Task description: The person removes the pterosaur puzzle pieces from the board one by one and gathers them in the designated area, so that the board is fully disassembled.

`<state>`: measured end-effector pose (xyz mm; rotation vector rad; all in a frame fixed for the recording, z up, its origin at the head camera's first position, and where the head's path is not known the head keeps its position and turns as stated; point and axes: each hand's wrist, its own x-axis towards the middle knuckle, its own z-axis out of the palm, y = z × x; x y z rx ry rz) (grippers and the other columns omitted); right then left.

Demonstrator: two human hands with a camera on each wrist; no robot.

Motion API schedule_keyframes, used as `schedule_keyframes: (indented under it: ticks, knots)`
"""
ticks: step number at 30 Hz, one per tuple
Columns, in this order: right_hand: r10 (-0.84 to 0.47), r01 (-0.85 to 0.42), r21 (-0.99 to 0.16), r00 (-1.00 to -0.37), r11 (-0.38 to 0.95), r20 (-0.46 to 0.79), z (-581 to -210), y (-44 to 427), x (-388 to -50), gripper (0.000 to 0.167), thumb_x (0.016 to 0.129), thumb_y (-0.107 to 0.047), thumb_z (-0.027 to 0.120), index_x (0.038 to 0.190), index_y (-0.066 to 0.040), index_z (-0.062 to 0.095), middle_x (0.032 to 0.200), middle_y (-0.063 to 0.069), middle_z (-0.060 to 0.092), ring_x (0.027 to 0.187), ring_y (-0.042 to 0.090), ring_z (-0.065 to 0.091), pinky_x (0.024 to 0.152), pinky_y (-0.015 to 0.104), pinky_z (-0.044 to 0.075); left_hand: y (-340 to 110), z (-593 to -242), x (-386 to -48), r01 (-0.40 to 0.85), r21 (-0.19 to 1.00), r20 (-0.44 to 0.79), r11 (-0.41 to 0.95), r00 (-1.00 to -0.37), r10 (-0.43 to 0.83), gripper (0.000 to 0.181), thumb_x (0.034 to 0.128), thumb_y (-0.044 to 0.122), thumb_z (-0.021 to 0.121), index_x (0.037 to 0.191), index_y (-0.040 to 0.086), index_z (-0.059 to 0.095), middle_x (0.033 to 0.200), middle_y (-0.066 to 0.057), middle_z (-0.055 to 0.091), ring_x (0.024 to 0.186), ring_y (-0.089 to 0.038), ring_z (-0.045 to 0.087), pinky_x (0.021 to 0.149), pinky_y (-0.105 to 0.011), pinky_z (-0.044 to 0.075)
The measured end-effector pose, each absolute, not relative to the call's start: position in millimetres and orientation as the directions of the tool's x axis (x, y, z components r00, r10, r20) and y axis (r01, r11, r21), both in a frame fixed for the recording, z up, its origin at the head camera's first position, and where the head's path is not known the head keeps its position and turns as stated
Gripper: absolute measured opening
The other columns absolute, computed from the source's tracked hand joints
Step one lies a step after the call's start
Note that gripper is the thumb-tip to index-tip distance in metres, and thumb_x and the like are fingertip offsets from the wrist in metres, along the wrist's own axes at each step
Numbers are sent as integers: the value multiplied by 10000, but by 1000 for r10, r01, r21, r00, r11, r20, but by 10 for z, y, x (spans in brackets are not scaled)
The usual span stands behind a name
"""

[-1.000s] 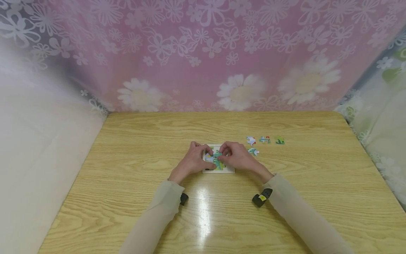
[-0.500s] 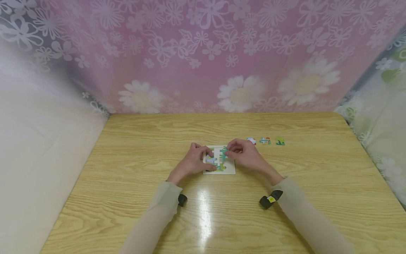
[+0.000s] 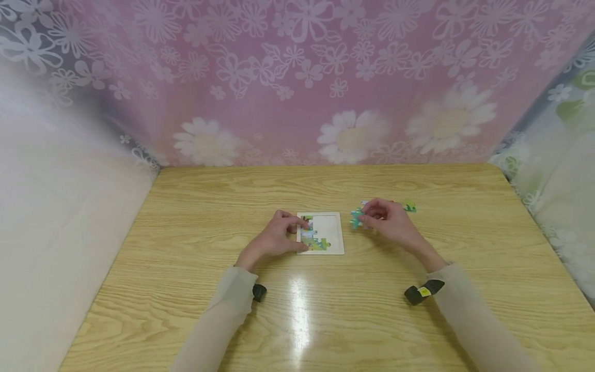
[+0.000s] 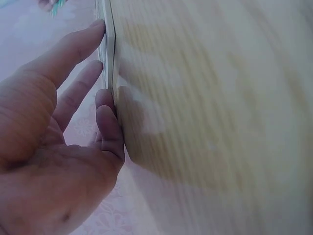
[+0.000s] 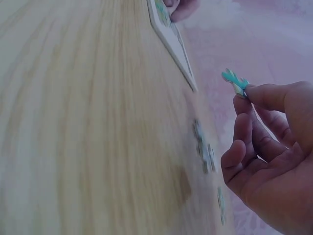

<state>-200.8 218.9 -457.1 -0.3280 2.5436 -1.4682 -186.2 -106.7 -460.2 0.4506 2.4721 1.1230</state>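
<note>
A small white puzzle tray (image 3: 341, 235) lies on the table, with joined puzzle pieces (image 3: 319, 244) along its left side and bottom. My left hand (image 3: 271, 236) rests at the tray's left edge. Its thumb and a finger touch the top side, while other fingers lie against the edge in the left wrist view. Right of the tray, my right hand (image 3: 394, 223) pinches a teal and white puzzle piece (image 5: 234, 81) between thumb and forefinger, lifted off the table. Part of that piece is hidden by the fingers.
Loose puzzle pieces (image 5: 201, 147) lie on the wooden table (image 3: 209, 206) under and behind the right hand, partly hidden in the head view. A green one (image 3: 409, 205) shows at the right. A pink flowered curtain (image 3: 279, 93) hangs beyond the far edge.
My right hand has taken the teal piece up from the tray and carried it rightward, baring the tray's upper right. My left hand has shifted slightly left.
</note>
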Motion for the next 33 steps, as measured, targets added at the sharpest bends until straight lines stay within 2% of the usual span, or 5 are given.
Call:
schedule_keyframes:
  ticks: [7,13,17,25,33]
  knots:
    - [-228,-96,-831,-973,548,-38,-4610,2512,-1980,267,992,-321,693,1102,-80,664,983,115,715,846,194,673,678,260,529,-1052,-4605,-1864,138,759,-200,636,-880,430,432,859,287,846,1258,218,696,1294,-89,451,1087,-213,475,941,-436,434]
    - [-189,-103,-768,-982,632,-24,-4653,2781,-1960,257,995,-328,686,1101,-94,681,986,108,726,824,117,670,692,257,516,-1057,-4608,-1862,129,769,-200,626,-882,426,428,856,278,848,1250,213,695,1339,-92,443,1139,-228,518,975,-465,455]
    - [-177,-92,-729,-983,679,-41,-4641,2889,-1947,276,999,-343,677,1114,-93,680,1021,118,725,841,68,648,708,249,504,-1070,-4646,-1875,120,757,-206,642,-889,409,418,844,290,858,1226,235,698,1320,-54,458,1138,-202,519,975,-441,460]
    - [-203,-114,-677,-978,727,-54,-4607,2915,-1984,278,1000,-328,676,1124,-79,688,1016,117,732,845,82,642,725,259,497,-1065,-4604,-1855,106,758,-216,643,-890,402,418,835,282,867,1212,216,698,1289,-57,466,1126,-204,511,956,-431,460]
    - [-208,-132,-642,-977,755,-44,-4645,2907,-2041,260,994,-306,686,1098,-68,693,939,89,718,757,106,609,676,266,470,-1068,-4602,-1857,111,764,-214,636,-886,411,423,835,284,868,1211,206,691,1288,-62,467,1128,-207,507,971,-435,458]
